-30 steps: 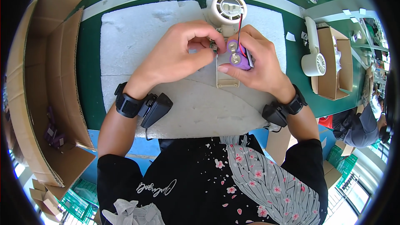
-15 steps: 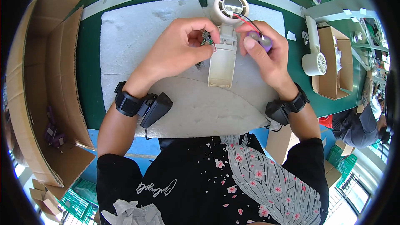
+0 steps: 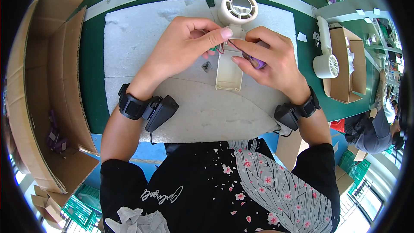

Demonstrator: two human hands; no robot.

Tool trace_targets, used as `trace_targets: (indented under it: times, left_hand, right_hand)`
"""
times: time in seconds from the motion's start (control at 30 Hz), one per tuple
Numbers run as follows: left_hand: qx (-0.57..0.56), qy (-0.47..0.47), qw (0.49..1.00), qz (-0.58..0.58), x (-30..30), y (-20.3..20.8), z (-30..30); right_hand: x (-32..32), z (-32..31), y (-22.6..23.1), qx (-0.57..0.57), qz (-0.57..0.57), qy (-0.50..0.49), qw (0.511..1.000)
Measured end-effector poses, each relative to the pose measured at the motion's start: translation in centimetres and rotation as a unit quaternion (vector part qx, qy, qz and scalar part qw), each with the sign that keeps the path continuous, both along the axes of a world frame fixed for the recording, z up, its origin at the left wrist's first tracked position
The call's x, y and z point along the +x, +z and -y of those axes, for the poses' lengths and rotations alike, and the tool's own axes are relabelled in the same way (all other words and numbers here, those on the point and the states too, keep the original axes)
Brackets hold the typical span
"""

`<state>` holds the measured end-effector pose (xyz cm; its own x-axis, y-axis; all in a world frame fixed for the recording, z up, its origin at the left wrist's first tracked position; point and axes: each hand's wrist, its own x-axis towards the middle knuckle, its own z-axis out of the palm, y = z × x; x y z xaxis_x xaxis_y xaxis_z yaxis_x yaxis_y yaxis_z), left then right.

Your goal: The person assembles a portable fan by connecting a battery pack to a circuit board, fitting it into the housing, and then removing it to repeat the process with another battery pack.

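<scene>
A cream handheld fan (image 3: 229, 72) lies on the foam sheet (image 3: 133, 34), its round head far from me and its hollow handle facing up. My left hand (image 3: 183, 45) is closed on a small green circuit board (image 3: 213, 48), mostly hidden under the fingers. In my right hand (image 3: 274, 58) is a purple battery (image 3: 257, 63), partly covered by fingers. Both hands meet over the upper handle, fingertips almost touching. A thin dark red wire (image 3: 222, 49) loops beside the board, and a dark wire runs between the fingertips.
A tall open cardboard box (image 3: 58, 73) stands at the left with purple pieces inside. On the right, another cream fan (image 3: 325, 64) leans by a smaller cardboard box (image 3: 349, 69). A dark speck-like scrap (image 3: 206, 66) lies on the foam. Someone in dark clothing (image 3: 373, 133) is at far right.
My right hand has turned over and moved left and slightly down with the battery, bringing its fingertips to my left hand's. My left thumb has moved up and right.
</scene>
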<state>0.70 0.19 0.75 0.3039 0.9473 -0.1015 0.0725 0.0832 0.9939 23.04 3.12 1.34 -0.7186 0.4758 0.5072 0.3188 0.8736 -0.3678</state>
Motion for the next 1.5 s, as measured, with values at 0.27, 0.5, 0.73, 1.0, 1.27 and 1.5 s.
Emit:
trace_targets:
  times: [0.27, 0.5, 0.73, 1.0, 1.27, 1.5]
  left_hand:
    - [0.004, -0.004, 1.0, 0.008, -0.3, -0.4, -0.1]
    - [-0.006, -0.002, 1.0, 0.015, -0.1, -0.4, 0.0]
    - [0.003, -0.012, 1.0, 0.013, -0.3, -0.3, -0.2]
    - [-0.029, -0.068, 0.997, 0.024, -0.9, 0.3, -0.1]
    - [0.006, -0.085, 0.996, 0.038, -1.4, 0.4, -0.4]
    - [-0.019, -0.076, 0.995, 0.057, -1.4, 0.1, -0.5]
  right_hand:
    - [-0.3, 0.7, 0.3, -0.078, -0.012, -0.072, 0.994]
    - [-0.4, 0.9, 0.2, -0.11, -0.018, -0.102, 0.989]
    - [-0.7, 1.1, 0.2, -0.137, -0.01, -0.102, 0.985]
    - [-0.8, 1.3, -0.1, -0.138, -0.028, -0.101, 0.985]
    - [-0.4, 1.0, -0.4, -0.12, -0.03, -0.055, 0.991]
    - [-0.7, 1.0, -0.5, -0.091, -0.042, -0.065, 0.993]
